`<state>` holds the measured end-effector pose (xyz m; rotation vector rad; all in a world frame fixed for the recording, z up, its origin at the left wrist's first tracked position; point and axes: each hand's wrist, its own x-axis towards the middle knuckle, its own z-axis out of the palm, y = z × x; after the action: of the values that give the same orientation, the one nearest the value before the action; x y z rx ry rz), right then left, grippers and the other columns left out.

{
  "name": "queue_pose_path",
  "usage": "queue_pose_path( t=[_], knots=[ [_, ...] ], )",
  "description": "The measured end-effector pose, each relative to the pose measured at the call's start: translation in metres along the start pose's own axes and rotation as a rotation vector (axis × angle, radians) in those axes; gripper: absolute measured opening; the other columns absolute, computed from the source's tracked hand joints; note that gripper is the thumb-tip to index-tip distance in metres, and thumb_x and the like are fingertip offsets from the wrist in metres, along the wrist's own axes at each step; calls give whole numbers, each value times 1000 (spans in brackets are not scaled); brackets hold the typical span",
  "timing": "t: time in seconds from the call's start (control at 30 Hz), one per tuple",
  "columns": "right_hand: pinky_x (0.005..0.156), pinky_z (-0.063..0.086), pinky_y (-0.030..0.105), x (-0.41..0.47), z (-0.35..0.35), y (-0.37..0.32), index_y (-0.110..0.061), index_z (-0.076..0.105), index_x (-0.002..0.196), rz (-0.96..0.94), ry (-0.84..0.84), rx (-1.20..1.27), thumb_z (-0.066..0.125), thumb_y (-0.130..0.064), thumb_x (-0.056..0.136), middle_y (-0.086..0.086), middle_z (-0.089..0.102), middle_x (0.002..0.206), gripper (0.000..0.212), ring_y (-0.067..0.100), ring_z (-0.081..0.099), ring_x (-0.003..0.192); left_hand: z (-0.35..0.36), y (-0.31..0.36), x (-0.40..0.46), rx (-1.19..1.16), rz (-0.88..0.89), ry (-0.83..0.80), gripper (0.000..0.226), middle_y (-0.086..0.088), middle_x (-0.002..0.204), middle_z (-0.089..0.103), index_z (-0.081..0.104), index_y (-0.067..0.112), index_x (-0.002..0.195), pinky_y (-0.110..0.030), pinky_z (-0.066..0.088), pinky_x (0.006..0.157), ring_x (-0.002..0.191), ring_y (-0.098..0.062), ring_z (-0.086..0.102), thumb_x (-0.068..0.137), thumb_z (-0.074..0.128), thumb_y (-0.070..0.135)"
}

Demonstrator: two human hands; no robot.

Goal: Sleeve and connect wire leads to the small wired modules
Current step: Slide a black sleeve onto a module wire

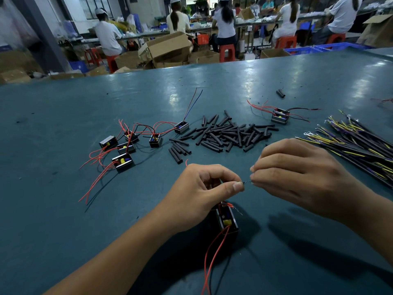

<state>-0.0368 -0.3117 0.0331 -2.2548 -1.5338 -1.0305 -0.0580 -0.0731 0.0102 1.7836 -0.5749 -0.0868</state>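
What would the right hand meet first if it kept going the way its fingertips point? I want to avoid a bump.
Probably the left hand: the right hand points leftward at its thumb, a short bare wire between them.

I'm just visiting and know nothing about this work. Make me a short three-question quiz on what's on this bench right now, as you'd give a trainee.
1. True or false: the left hand and right hand pinch the same thin wire between them.
2. The pile of black sleeve pieces lies: A) left of the six-module cluster; B) between that cluster and the bundle of yellow-striped leads; C) under the hands.
3. Fill in: the module hanging below the left hand trails long ____ wires.

Key: 1 true; 2 B; 3 red.
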Motion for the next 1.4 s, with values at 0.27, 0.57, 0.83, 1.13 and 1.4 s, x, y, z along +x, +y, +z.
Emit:
queue_pose_path(
  t=[0.27,0.57,0.83,1.13,1.4],
  knots=[
    [77,48,38,6,4,-10,-10,69,80,232,-19,176,67,-18,91,-4,64,82,14,22,58,83,1,0,0,56,40,37,10,-6,77,64,74,21,86,-46,42,59,66,-36,51,91,71,30],
    [60,47,16,15,4,-24,-16,70,66,1009,-98,943,70,-10,85,2,69,66,20,7,60,63,4,3,-1,386,234,134,7,10,79,62,73,16,86,-17,42,67,72,-7,58,92,70,18],
    [82,46,22,5,-3,-14,-27,67,92,521,-90,334,63,-38,88,-14,64,89,12,7,61,89,6,2,-1,172,102,118,8,14,72,59,72,24,84,-35,42,59,62,-24,51,90,69,26],
    [78,52,37,3,6,-6,-9,71,86,77,4,-40,67,-14,94,2,63,85,9,26,58,84,5,-2,1,77,46,76,7,11,68,58,72,22,85,-32,39,58,62,-15,46,90,71,27],
    [70,52,38,3,5,-5,-8,71,84,65,1,-56,66,-13,95,4,61,79,14,28,56,77,5,-1,0,68,43,75,10,6,67,57,72,19,85,-35,38,57,62,-19,46,90,70,27]
  ],
)
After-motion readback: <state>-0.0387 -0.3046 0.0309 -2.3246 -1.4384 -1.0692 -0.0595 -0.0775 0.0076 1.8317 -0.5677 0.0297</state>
